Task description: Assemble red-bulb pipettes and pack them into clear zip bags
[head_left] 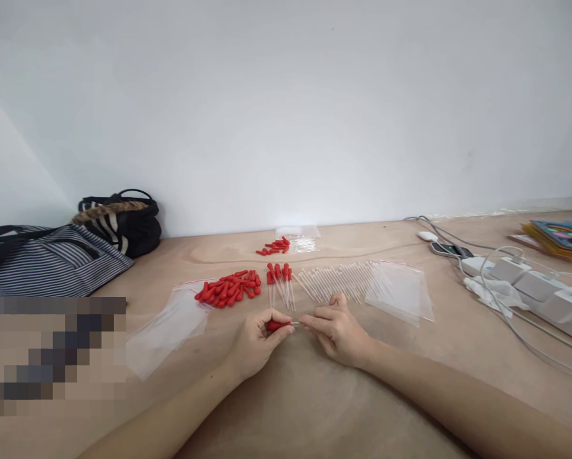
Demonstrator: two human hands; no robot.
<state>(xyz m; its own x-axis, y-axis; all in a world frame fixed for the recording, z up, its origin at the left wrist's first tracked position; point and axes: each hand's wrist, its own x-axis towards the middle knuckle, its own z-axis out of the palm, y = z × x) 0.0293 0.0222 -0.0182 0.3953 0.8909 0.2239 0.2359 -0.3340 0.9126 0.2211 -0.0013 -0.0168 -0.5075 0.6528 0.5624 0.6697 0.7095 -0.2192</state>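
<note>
Pinched in my left hand (259, 338) is a red rubber dropper bulb (278, 325), lying sideways with its mouth toward the right. A thin clear glass pipette tube (295, 324) spans the small gap between my hands, one end at the bulb's mouth. My right hand (336, 328) closes its fingers on the tube's other end. Just beyond lie several droppers (280, 280) with red bulbs on their tubes. A pile of loose red bulbs (228, 288) is at the left, and a row of bare glass tubes (340, 282) at the right.
Clear plastic bags (166, 328) lie under the bulb pile, with more bags (405, 296) beside the tubes. Farther back are small red bulbs (273, 246) and a small bag of tubes (305, 244). Striped bag (56, 258) stands left; power strip with chargers (539, 284) and cables lie right.
</note>
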